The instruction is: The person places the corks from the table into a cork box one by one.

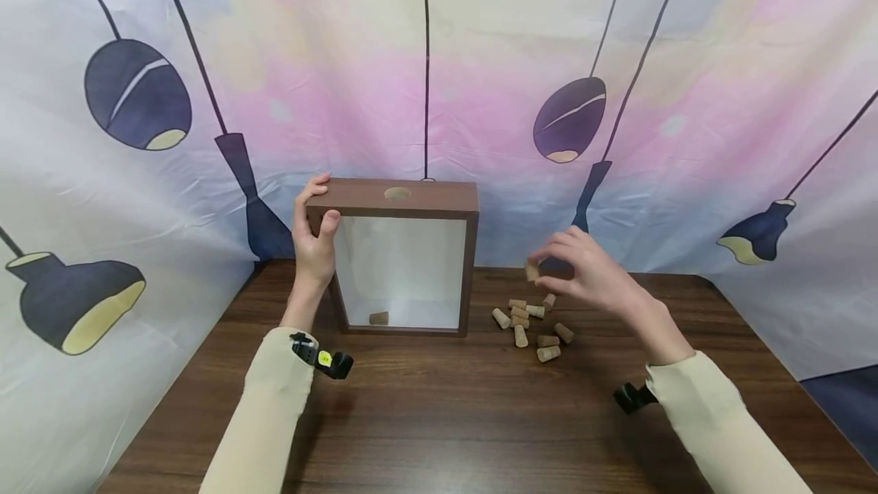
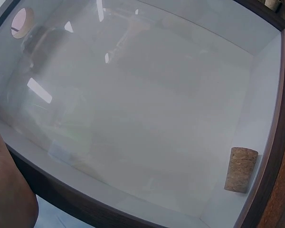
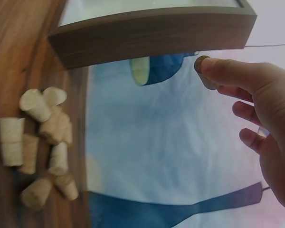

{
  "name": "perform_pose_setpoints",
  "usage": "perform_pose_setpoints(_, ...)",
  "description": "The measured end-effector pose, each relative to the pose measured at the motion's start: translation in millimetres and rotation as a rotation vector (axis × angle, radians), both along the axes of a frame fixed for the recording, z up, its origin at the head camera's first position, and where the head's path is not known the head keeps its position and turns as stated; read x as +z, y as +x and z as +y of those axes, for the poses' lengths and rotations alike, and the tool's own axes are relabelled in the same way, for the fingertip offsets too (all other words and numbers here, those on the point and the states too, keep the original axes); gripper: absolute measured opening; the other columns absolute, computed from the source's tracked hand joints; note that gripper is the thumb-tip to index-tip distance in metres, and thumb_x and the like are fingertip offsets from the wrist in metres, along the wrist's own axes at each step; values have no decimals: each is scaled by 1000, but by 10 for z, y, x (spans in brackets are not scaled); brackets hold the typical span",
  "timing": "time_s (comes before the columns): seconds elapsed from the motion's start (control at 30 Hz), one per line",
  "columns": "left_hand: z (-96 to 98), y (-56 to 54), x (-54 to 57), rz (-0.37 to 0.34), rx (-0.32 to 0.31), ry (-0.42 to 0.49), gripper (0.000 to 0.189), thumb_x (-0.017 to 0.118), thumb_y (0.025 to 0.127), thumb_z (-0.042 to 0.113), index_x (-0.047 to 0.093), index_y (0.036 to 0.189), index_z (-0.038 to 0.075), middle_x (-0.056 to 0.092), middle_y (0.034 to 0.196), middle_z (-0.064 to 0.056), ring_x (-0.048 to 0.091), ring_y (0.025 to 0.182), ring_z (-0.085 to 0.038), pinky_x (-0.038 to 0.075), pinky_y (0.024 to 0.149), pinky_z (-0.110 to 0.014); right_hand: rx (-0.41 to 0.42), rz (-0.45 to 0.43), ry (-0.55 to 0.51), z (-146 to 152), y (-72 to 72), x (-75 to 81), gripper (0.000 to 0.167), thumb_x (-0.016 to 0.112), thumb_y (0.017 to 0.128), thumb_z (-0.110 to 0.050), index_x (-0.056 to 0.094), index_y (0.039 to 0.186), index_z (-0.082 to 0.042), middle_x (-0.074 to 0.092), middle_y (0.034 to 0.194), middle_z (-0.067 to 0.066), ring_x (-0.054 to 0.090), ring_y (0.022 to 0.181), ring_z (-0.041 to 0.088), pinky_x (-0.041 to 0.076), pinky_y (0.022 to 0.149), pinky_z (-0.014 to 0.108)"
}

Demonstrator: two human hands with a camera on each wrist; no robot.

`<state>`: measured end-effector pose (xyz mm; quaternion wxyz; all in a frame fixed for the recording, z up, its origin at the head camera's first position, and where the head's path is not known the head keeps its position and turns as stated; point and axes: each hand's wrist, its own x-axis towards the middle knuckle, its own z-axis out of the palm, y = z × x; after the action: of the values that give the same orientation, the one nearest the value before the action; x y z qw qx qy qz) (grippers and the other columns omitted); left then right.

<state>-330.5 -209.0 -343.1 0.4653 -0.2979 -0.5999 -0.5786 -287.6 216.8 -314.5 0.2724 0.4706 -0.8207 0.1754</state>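
A brown box frame (image 1: 472,265) with a clear front and white inside stands upright on the table, a round hole (image 1: 398,193) in its top. My left hand (image 1: 315,246) grips its upper left corner, thumb in front and fingers over the top. One cork (image 1: 379,318) lies inside on the bottom; the left wrist view also shows this cork (image 2: 241,169) near the frame's edge. To the right of the box, my right hand (image 1: 583,269) pinches another cork (image 1: 532,271) between thumb and fingers, above the table. The right wrist view shows that held cork (image 3: 206,76) partly covered by a finger.
A loose pile of several corks (image 1: 519,322) lies on the dark wooden table (image 1: 439,410), right of the box and below my right hand. Behind the table hangs a cloth backdrop (image 1: 494,136) printed with lamps.
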Motion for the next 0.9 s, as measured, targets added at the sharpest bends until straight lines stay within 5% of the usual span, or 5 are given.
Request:
perform_pose_setpoints(0.63, 3, 7, 3, -2, 7, -7, 70, 61, 95, 53, 47, 125, -8, 48, 145, -16, 36, 144, -28, 23, 118, -39, 73, 119, -88, -404, 18, 821, 39, 88, 72, -7, 72, 108, -3, 71, 103, 8, 56, 99, 25, 37, 97, 40)
perform_pose_setpoints(0.9, 5, 6, -2, -6, -1, 0, 69, 61, 95, 52, 46, 125, -8, 47, 145, -18, 36, 144, -29, 25, 117, -38, 72, 123, -96, -662, 50, 1077, 35, 85, 78, -11, 73, 111, -6, 70, 105, 6, 52, 96, 23, 37, 89, 38)
